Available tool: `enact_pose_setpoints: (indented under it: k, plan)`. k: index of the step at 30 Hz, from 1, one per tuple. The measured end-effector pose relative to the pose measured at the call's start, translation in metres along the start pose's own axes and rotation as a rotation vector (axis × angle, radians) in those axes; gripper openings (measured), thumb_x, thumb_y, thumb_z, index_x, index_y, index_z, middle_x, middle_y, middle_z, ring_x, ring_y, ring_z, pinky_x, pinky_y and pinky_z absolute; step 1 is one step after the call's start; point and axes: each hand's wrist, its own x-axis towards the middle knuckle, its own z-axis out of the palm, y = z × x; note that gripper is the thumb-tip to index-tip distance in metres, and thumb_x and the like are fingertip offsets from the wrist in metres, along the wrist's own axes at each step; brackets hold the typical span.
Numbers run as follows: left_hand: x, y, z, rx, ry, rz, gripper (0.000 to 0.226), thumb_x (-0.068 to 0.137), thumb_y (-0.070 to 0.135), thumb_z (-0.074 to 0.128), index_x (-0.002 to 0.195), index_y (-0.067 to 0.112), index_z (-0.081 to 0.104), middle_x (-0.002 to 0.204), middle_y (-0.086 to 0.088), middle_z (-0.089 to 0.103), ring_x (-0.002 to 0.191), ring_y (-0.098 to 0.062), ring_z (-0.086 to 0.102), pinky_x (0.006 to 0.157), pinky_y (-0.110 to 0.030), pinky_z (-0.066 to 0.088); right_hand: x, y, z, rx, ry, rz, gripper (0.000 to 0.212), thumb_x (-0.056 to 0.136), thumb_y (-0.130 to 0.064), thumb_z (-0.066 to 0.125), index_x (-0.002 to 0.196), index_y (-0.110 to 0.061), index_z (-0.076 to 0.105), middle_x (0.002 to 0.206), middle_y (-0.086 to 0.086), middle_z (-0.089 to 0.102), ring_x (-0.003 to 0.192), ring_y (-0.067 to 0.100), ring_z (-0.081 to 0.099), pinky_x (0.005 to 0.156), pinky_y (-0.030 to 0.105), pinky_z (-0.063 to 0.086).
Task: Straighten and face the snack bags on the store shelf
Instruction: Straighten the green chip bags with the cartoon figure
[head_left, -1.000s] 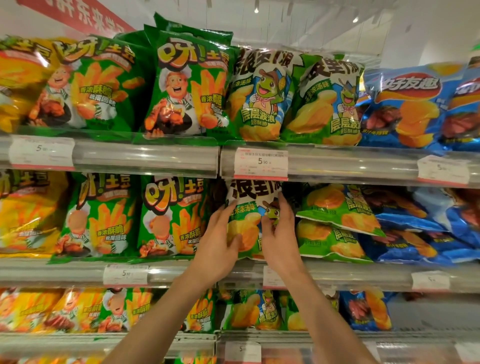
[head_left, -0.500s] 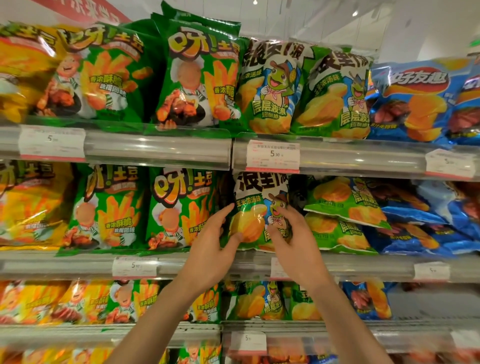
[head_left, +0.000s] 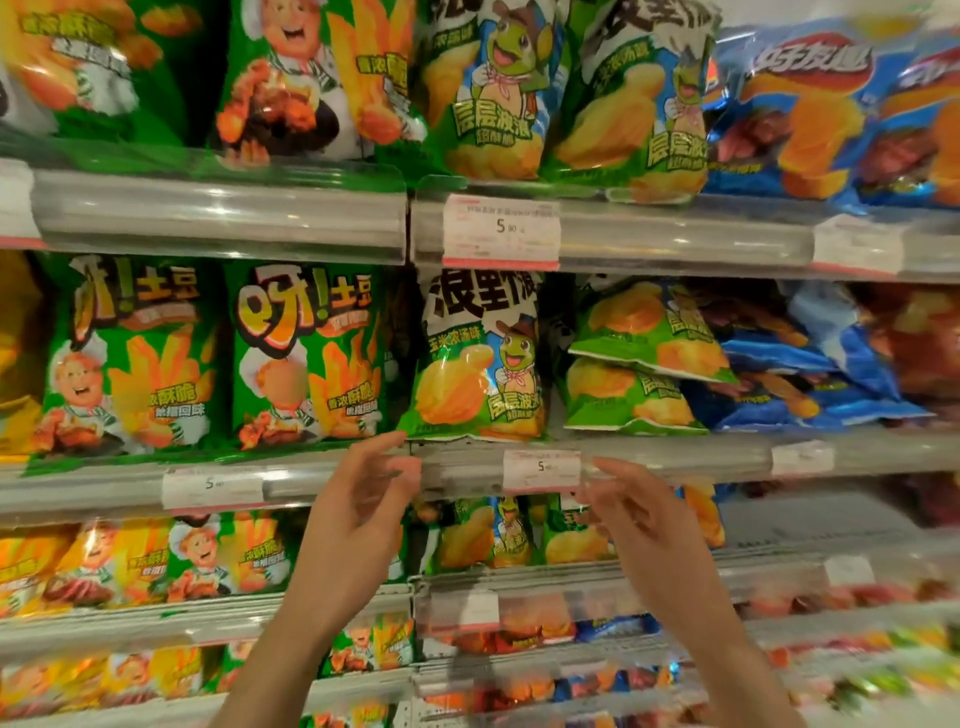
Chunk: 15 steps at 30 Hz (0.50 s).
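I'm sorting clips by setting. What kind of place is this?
Most likely a supermarket or convenience store snack aisle. Tiered shelves hold rows of matching snack bags facing outward, and printed price tags sit in clear strips along each shelf edge.

Bright, even store light; glare streaks on clear shelf rails (head_left: 218, 218). Motion blur smears both hands and the lower shelves; wide-angle bending at edges.
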Motion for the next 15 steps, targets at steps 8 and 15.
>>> enact_pose_setpoints:
  k: [8, 15]
  plan:
    - [-0.007, 0.024, 0.079, 0.006, 0.086, -0.01, 0.023, 0.096, 0.026, 0.064, 0.117, 0.036, 0.063, 0.102, 0.021, 0.072, 0.096, -0.002, 0.069, 0.092, -0.032, 0.052, 0.028, 0.033, -0.082, 0.018, -0.029, 0.002, 0.021, 0.1, -0.02, 0.054, 0.117, -0.029, 0.062, 0.091, -0.014, 0.075, 0.087, 0.004, 0.07, 0.083, 0.033, 0.057]
    - [0.014, 0.059, 0.15, 0.053, 0.141, 0.087, 0.03, 0.096, 0.029, 0.062, 0.126, 0.033, 0.058, 0.106, 0.012, 0.067, 0.096, 0.005, 0.061, 0.076, -0.008, 0.048, 0.055, 0.042, -0.14, 0.066, -0.072, -0.049, 0.02, 0.1, -0.018, 0.055, 0.113, -0.031, 0.063, 0.089, -0.015, 0.074, 0.083, 0.006, 0.069, 0.07, 0.021, 0.056]
